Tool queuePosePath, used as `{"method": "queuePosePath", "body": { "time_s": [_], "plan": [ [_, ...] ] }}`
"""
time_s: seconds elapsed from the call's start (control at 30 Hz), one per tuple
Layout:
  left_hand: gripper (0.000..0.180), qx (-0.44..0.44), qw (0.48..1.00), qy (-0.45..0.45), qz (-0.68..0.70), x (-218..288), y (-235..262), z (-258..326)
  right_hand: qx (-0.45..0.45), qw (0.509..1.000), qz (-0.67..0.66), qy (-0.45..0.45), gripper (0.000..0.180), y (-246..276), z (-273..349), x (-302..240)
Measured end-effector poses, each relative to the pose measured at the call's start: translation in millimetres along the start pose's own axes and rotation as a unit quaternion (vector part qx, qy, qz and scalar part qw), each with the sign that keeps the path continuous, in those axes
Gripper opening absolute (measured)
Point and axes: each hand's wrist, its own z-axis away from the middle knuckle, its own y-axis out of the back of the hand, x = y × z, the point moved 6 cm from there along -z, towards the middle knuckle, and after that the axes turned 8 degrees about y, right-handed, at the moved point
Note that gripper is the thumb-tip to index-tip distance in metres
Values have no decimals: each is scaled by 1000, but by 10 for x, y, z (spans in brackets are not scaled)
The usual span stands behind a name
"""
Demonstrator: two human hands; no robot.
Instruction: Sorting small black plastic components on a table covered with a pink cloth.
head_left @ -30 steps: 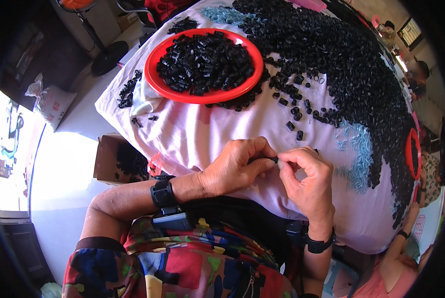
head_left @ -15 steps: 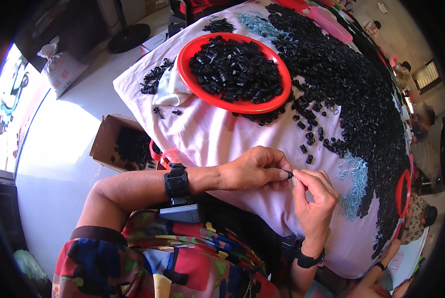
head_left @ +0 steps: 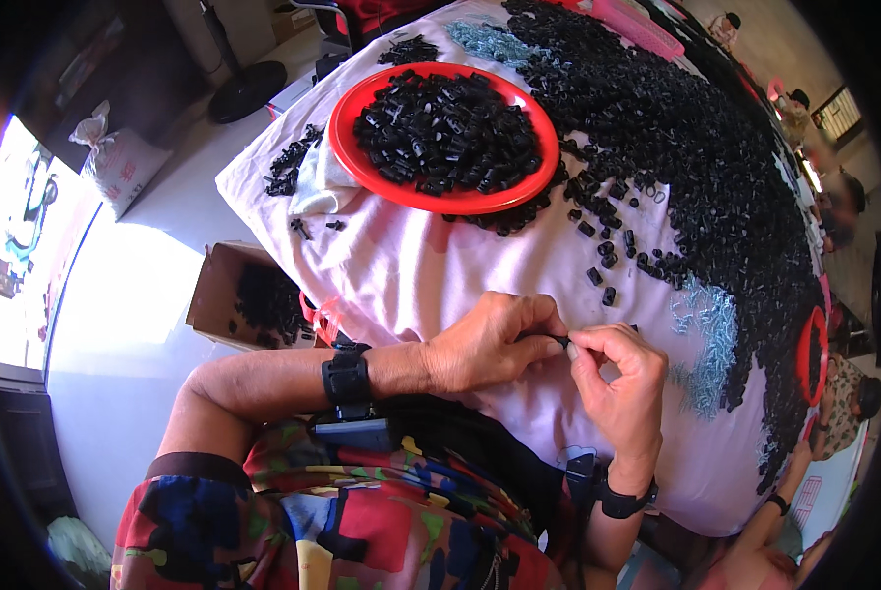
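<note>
My left hand (head_left: 499, 339) is closed, with a small black plastic part (head_left: 562, 341) pinched between thumb and forefinger. Against it come the fingertips of my right hand (head_left: 622, 383), thumb and forefinger pressed together; whatever they pinch is too small to make out. Both hands are over the near edge of the pale pink cloth (head_left: 431, 275). Beyond them stands a round red plate (head_left: 347, 157) heaped with short black plastic parts (head_left: 450, 133). Loose black pieces (head_left: 609, 295) lie on the cloth just past my fingers.
A broad pile of black parts (head_left: 657, 128) covers the right of the table. Small shiny bluish pieces (head_left: 706, 354) lie near it, with more at the far edge. A cardboard box (head_left: 209, 295) of black parts stands left, below the table. Another person's arm (head_left: 780, 501) shows at lower right.
The view has shifted slightly. My fingertips have drawn closer together around the black part, which now shows less between them.
</note>
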Motion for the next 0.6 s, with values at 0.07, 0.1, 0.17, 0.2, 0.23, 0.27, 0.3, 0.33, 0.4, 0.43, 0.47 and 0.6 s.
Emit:
{"method": "queuePosePath", "body": {
  "time_s": [0.07,0.1,0.17,0.2,0.23,0.27,0.3,0.33,0.4,0.43,0.47,0.6],
  "plan": [
    [15,25,999,-18,-27,26,-2,22,-1,1000,-8,-13,15,-5,8,31],
    [15,47,995,-51,-67,48,14,37,-4,1000,-16,-23,14,-17,11,51],
    [15,65,988,-86,-107,58,28,63,-2,999,-19,-33,13,-42,-7,52],
    [15,71,988,-84,-108,54,23,44,1,999,-24,-41,13,-39,5,68],
    [16,78,988,-82,-109,62,20,25,8,999,-22,-44,13,-43,23,76],
    [16,72,987,-84,-112,87,1,11,29,998,-21,-52,14,-38,41,93],
    [16,59,992,-41,-100,66,6,3,48,997,-21,-57,14,-46,37,95],
    [16,46,995,2,-88,43,8,-10,51,997,-20,-57,14,-57,27,87],
    [18,33,998,38,-43,57,24,-46,71,997,33,-2,18,-46,0,5],
    [21,22,997,75,4,33,31,-58,74,997,33,-1,18,-55,-2,0],
    [21,21,997,74,1,7,52,-77,71,995,62,28,22,-68,-5,-39],
    [27,-35,985,96,137,-26,74,-119,45,987,122,92,34,-93,-32,-138]
  ]
}}
